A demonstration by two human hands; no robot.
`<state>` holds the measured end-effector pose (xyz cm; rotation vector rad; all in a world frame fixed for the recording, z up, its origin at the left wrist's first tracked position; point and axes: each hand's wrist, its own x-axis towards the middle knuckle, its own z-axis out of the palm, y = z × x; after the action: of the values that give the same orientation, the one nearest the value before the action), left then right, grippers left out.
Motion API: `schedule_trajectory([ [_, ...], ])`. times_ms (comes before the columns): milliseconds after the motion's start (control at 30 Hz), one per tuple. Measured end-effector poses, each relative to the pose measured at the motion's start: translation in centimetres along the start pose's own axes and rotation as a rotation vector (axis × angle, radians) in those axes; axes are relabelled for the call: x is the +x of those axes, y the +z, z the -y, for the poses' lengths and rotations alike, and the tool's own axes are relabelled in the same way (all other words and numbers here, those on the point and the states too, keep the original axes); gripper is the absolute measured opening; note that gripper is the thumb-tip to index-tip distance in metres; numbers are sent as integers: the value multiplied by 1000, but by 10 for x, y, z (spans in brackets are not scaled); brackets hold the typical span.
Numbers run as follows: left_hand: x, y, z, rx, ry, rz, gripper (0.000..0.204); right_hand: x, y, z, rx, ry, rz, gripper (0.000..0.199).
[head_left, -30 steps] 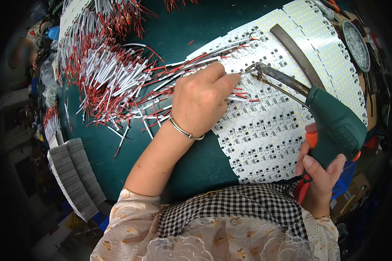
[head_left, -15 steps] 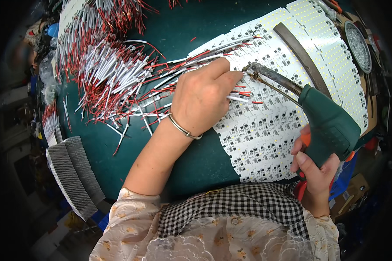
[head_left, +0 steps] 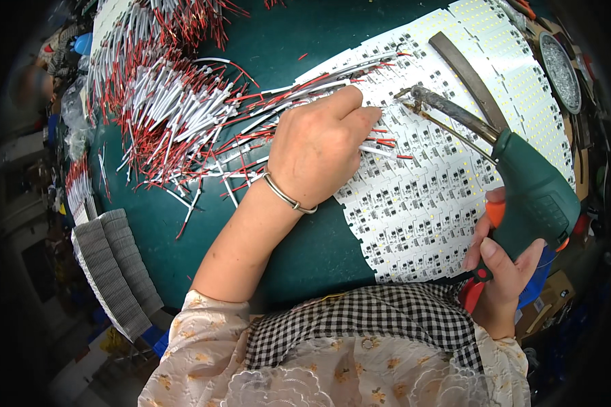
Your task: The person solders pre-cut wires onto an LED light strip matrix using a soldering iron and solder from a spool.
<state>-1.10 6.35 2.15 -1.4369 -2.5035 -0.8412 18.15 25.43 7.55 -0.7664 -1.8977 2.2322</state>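
My left hand [head_left: 322,142], a bangle at its wrist, reaches over the white circuit boards [head_left: 414,203]. Thumb and index finger pinch together at the boards' surface; whatever lies between the fingertips is hidden. Around and under this hand lie red and white wires [head_left: 387,150], some with their ends on the boards. In my right hand [head_left: 506,261] is a green soldering gun [head_left: 533,186] with an orange trigger, gripped by its handle. Its dark bent tip [head_left: 414,96] points left over the boards, slightly apart from my left fingertips. A thin metal tube runs below the barrel.
A big heap of red and white wires [head_left: 176,102] covers the green table's [head_left: 312,244] left side. A dark curved metal strip [head_left: 468,78] lies across the boards. A round metal bowl [head_left: 559,71] stands at far right. Grey ribbed stacks [head_left: 115,271] sit at the left edge.
The soldering gun and my right hand have shifted right, and its tip has drawn away from my left fingertips. My left hand stays nearly in place, fingers still pinched.
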Motion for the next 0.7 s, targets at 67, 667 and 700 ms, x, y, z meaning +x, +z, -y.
schedule_trajectory([
  [67,0,-2,-1,7,-3,6,40,2,-5,-4,6,-54,17,53],
  [667,-3,10,1,-143,-34,-34,41,-15,-21,-21,87,-6,75,50],
  [700,-3,10,1,-138,-31,-41,41,-15,-19,-20,53,10,61,49],
])
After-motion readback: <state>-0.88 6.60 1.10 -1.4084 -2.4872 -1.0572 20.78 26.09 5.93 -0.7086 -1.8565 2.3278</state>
